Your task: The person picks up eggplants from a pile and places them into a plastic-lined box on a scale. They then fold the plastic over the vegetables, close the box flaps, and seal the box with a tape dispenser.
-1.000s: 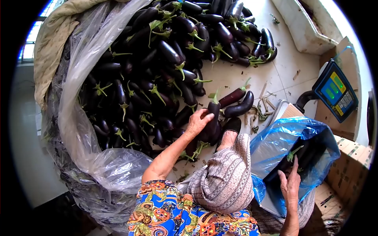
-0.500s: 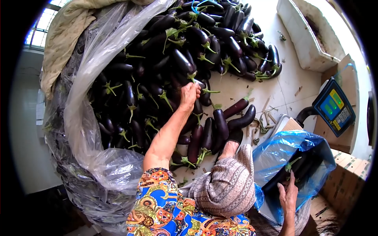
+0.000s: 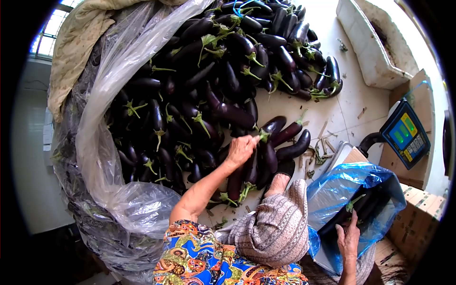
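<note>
A large heap of dark eggplants (image 3: 190,80) fills the upper middle. My left hand (image 3: 243,149) pinches the green stem end of an eggplant (image 3: 274,125) at the heap's lower right edge. Several loose eggplants (image 3: 293,145) lie on the floor around it. At the lower right, my right hand (image 3: 349,237) rests with fingers spread at the mouth of a blue plastic bag (image 3: 327,186). One fingertip is near the green stem of the eggplants (image 3: 363,209) inside that bag.
Clear plastic sheeting (image 3: 102,142) borders the heap on the left. A scale display (image 3: 405,134) stands at the right above cardboard boxes (image 3: 418,213). A white foam box (image 3: 368,50) is at the upper right. Dry scraps (image 3: 317,154) lie on the tiled floor.
My left hand has moved down and right from the heap's middle, and the eggplant at its fingertips now lies near the loose ones. My right hand has hardly moved.
</note>
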The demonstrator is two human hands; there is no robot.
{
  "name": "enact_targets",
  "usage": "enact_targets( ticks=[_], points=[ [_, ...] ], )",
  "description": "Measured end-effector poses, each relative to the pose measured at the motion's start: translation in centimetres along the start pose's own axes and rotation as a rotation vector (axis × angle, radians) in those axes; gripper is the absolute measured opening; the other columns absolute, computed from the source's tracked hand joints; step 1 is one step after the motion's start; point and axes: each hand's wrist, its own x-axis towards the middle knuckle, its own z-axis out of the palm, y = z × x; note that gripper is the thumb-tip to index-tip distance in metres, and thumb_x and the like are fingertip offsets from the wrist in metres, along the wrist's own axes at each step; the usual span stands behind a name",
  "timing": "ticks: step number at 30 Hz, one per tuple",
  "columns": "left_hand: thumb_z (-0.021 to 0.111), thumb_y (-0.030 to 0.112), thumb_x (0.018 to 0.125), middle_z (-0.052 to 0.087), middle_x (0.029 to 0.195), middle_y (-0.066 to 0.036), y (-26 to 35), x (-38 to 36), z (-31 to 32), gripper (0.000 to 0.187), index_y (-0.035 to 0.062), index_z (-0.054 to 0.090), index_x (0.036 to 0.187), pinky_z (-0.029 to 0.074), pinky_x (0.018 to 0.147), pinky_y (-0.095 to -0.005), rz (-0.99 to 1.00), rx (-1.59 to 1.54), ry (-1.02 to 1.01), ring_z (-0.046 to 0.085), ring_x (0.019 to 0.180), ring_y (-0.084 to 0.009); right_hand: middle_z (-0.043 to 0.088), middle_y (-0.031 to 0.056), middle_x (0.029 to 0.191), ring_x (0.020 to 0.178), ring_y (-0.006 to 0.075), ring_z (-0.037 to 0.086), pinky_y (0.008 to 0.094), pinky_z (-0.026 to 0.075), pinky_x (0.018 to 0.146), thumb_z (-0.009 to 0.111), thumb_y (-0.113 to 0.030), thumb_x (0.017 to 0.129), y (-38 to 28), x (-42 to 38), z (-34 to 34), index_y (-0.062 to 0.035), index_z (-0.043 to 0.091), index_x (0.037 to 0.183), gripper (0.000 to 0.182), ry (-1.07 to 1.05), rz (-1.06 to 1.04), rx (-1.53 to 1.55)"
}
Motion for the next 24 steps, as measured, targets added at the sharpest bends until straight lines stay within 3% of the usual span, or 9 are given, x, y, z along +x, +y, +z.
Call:
enact_targets(
  ticks=[1,3,6,11,13,16,19,20,24],
  points=[
    [0.062,0.024,0.093,0.063,0.065,-0.014,1.4,1.1,-1.1,0.027,0.0035,0.064,0.075,0.048,0.058,-0.0383,0.066,0.173,0.1,0.063,0.061,-0.0287,0.068,0.0183,0.081,0.071,0.0303,0.068,0.0358,0.055,0.071,0.066,-0.014,0.083,0.1,-0.1,0.1,-0.0004,0.033,0.146,0.072,0.003,-0.001,0.017],
    [0.065,0.016,0.089,0.062,0.071,-0.015,3.2,3.6,-2.9,0.016,0.004,0.063,0.079,0.048,0.064,-0.0414,0.288,0.197,0.424,0.061,0.069,-0.0341,0.067,0.0184,0.08,0.07,0.0312,0.069,0.0359,0.055,0.071,0.066,-0.013,0.083,0.3,-0.3,0.2,-0.0004,0.033,0.146,0.073,0.012,0.002,0.035],
    [0.066,0.011,0.086,0.062,0.082,-0.013,5.4,7.0,-6.5,0.008,0.0042,0.062,0.087,0.048,0.065,-0.0411,0.341,0.234,0.523,0.06,0.07,-0.0318,0.067,0.0193,0.081,0.07,0.0326,0.068,0.0364,0.055,0.071,0.065,-0.011,0.082,0.1,-0.3,0.3,-0.0005,0.031,0.146,0.074,0.0,0.038,0.052],
    [0.063,0.002,0.078,0.052,0.122,-0.02,2.3,14.7,-12.3,0.045,0.0044,0.055,0.122,0.04,0.099,-0.0475,0.497,0.469,0.843,0.047,0.117,-0.0376,0.065,0.0158,0.074,0.066,0.029,0.063,0.0351,0.05,0.065,0.065,-0.003,0.079,0.5,-0.3,0.6,0.0021,0.03,0.146,0.075,0.051,-0.06,0.117],
    [0.062,0.003,0.076,0.048,0.132,-0.019,1.3,17.6,-15.8,0.057,0.0055,0.049,0.131,0.036,0.103,-0.0504,0.507,0.538,0.995,0.043,0.123,-0.0386,0.065,0.016,0.075,0.066,0.0289,0.063,0.0348,0.05,0.065,0.065,-0.003,0.079,0.9,-0.4,0.8,0.0018,0.03,0.146,0.075,0.057,-0.049,0.098],
    [0.071,0.012,0.073,0.043,0.142,-0.015,0.1,20.3,-19.9,0.071,0.0098,0.044,0.138,0.035,0.104,-0.0544,0.206,0.679,0.903,0.041,0.127,-0.0384,0.065,0.0164,0.074,0.066,0.0291,0.063,0.0346,0.051,0.066,0.065,-0.003,0.079,1.2,-0.3,0.9,0.0026,0.03,0.146,0.075,0.055,-0.047,0.083],
    [0.077,0.017,0.069,0.05,0.123,-0.013,0.4,20.3,-21.7,0.064,0.0133,0.051,0.127,0.039,0.093,-0.0559,0.069,0.955,0.736,0.047,0.116,-0.034,0.065,0.0162,0.073,0.066,0.0293,0.063,0.0345,0.05,0.065,0.065,-0.003,0.079,0.8,-0.2,0.9,0.0036,0.03,0.145,0.075,0.055,-0.052,0.077],
    [0.079,0.023,0.066,0.051,0.112,-0.013,0.6,20.4,-21.9,0.056,0.012,0.055,0.115,0.042,0.087,-0.0546,0.042,1.019,0.685,0.05,0.108,-0.0345,0.065,0.0162,0.073,0.065,0.0294,0.063,0.0344,0.05,0.065,0.065,-0.003,0.08,0.5,-0.3,0.8,0.0041,0.029,0.145,0.075,0.055,-0.053,0.079],
    [0.08,0.033,0.06,0.054,0.107,-0.019,-0.3,18.5,-19.5,0.058,0.0084,0.058,0.108,0.048,0.085,-0.0518,0.078,0.839,0.554,0.055,0.101,-0.0405,0.065,0.0156,0.072,0.063,0.0291,0.062,0.0343,0.049,0.063,0.065,-0.003,0.08,0.1,-0.1,0.4,0.0052,0.029,0.144,0.074,0.049,-0.082,0.08]
  ],
)
